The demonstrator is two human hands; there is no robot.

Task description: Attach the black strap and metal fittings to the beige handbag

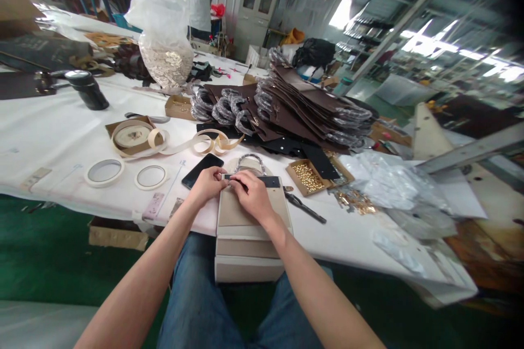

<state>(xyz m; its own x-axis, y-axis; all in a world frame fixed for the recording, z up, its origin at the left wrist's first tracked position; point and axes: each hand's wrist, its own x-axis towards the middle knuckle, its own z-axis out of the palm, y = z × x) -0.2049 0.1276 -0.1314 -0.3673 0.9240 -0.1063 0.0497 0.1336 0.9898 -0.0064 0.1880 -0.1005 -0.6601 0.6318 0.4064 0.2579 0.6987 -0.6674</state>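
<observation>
A beige paper bag (245, 218) lies flat at the table's near edge, its top toward the far side, with a dark strip (268, 181) across the top and a wrapped handle (250, 161) beyond it. My left hand (208, 184) pinches the strip's left end. My right hand (254, 193) is closed and presses on the bag's top edge beside it. More folded beige bags (248, 262) lie stacked under it, overhanging my lap.
A black phone (202, 170) lies just left of my hands. Two tape rolls (104, 172), loose tape strips (192, 144), a box of gold rivets (307, 177), a dark tool (305, 208), a pile of brown bags (295, 114) and plastic bags (166, 38) crowd the white table (53, 131). A person stands at the far side.
</observation>
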